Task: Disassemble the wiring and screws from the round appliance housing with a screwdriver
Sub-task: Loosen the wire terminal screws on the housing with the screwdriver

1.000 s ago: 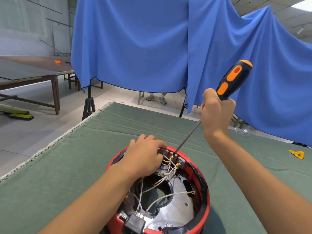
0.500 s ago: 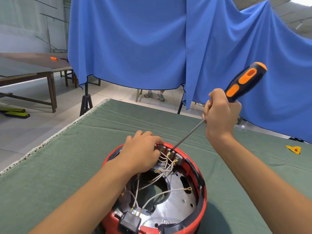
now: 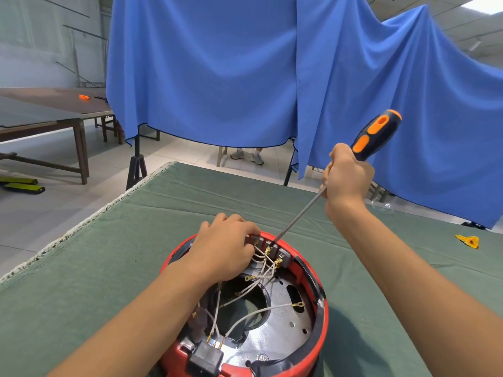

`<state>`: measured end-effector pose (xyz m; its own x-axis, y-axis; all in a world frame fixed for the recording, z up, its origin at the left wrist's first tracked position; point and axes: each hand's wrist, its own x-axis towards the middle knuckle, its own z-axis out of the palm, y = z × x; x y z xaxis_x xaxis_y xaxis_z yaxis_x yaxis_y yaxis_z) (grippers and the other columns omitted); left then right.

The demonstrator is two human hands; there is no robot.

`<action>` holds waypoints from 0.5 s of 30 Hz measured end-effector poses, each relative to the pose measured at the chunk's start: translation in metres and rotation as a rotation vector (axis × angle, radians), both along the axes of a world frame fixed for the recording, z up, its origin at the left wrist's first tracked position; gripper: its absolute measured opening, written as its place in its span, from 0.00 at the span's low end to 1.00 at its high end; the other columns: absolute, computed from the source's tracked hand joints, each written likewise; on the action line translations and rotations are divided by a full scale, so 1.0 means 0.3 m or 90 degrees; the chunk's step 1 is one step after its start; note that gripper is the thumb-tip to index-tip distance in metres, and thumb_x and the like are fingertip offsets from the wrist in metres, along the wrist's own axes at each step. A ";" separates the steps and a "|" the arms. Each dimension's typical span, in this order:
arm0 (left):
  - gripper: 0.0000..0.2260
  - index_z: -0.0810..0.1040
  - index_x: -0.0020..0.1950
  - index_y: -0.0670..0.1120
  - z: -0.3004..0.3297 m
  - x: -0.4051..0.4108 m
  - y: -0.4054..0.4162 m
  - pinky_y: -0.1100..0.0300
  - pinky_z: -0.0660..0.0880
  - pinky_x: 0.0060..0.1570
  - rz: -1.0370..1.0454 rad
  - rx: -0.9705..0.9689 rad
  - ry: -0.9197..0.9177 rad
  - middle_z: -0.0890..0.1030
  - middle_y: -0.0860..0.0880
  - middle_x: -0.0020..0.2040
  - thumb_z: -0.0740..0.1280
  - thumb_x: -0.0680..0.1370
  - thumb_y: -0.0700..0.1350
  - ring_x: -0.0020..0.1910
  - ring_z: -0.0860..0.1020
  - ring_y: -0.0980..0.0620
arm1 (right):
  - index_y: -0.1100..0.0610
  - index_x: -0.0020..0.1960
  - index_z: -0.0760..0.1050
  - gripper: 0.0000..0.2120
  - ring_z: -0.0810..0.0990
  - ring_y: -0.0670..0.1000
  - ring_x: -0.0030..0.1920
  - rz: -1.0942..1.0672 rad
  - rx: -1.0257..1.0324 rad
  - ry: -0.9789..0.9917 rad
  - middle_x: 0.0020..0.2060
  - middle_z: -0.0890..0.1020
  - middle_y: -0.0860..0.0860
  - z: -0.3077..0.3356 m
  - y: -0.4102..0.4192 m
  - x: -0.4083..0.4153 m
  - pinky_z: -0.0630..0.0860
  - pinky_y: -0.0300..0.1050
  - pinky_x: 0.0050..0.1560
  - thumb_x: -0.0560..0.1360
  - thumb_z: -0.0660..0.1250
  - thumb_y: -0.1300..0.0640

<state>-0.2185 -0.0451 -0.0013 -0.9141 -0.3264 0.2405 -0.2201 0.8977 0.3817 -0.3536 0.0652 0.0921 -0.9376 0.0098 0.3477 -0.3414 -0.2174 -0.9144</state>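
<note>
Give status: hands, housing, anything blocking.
Right hand grips screwdriver, tip at terminal block. Left hand rests on red housing rim by the white wires. Nothing seen blocking.

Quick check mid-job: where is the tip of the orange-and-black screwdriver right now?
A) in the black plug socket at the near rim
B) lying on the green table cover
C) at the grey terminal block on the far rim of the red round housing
C: the orange-and-black screwdriver, held by the right hand, has its tip at the grey terminal block on the far rim of the red round housing.
</note>
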 end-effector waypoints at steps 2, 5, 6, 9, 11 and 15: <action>0.18 0.70 0.67 0.58 -0.002 -0.001 -0.003 0.50 0.61 0.63 0.001 0.004 0.002 0.70 0.54 0.66 0.58 0.78 0.46 0.64 0.64 0.51 | 0.53 0.30 0.59 0.13 0.59 0.49 0.24 -0.026 -0.002 -0.051 0.23 0.61 0.49 -0.009 -0.002 -0.040 0.57 0.39 0.26 0.69 0.61 0.60; 0.18 0.70 0.67 0.58 -0.004 -0.002 -0.005 0.49 0.61 0.63 0.001 0.007 0.003 0.71 0.54 0.66 0.58 0.77 0.46 0.64 0.64 0.51 | 0.53 0.31 0.61 0.12 0.60 0.48 0.20 -0.051 -0.028 -0.120 0.20 0.63 0.47 -0.028 -0.001 -0.089 0.57 0.36 0.24 0.69 0.61 0.60; 0.18 0.71 0.67 0.58 -0.004 -0.004 -0.007 0.49 0.62 0.63 0.002 0.005 0.004 0.71 0.54 0.66 0.58 0.77 0.46 0.64 0.65 0.51 | 0.53 0.32 0.62 0.11 0.61 0.47 0.20 -0.056 -0.036 -0.146 0.19 0.63 0.45 -0.036 0.000 -0.102 0.57 0.35 0.24 0.69 0.61 0.60; 0.18 0.71 0.66 0.59 -0.006 -0.005 -0.010 0.50 0.62 0.62 0.000 0.006 0.010 0.71 0.55 0.66 0.58 0.77 0.46 0.63 0.65 0.52 | 0.53 0.33 0.64 0.09 0.62 0.46 0.20 -0.074 -0.047 -0.220 0.20 0.65 0.45 -0.072 0.008 -0.130 0.57 0.33 0.23 0.70 0.61 0.60; 0.18 0.71 0.66 0.59 -0.008 -0.005 -0.012 0.50 0.62 0.62 -0.003 0.008 0.013 0.71 0.55 0.66 0.58 0.77 0.46 0.63 0.65 0.52 | 0.54 0.35 0.65 0.08 0.62 0.46 0.19 -0.080 -0.058 -0.257 0.24 0.65 0.47 -0.091 0.019 -0.146 0.57 0.32 0.23 0.70 0.61 0.60; 0.18 0.71 0.66 0.59 -0.010 -0.011 -0.016 0.49 0.62 0.63 -0.005 0.012 0.013 0.71 0.55 0.66 0.58 0.77 0.46 0.63 0.65 0.53 | 0.54 0.34 0.64 0.09 0.60 0.44 0.15 -0.054 -0.065 -0.301 0.24 0.65 0.47 -0.136 0.019 -0.142 0.55 0.31 0.21 0.70 0.61 0.61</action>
<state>-0.2219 -0.0500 -0.0044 -0.9119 -0.3233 0.2527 -0.2046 0.8920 0.4030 -0.3963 0.0708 0.0512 -0.9869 0.1045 -0.1226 0.0859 -0.3029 -0.9491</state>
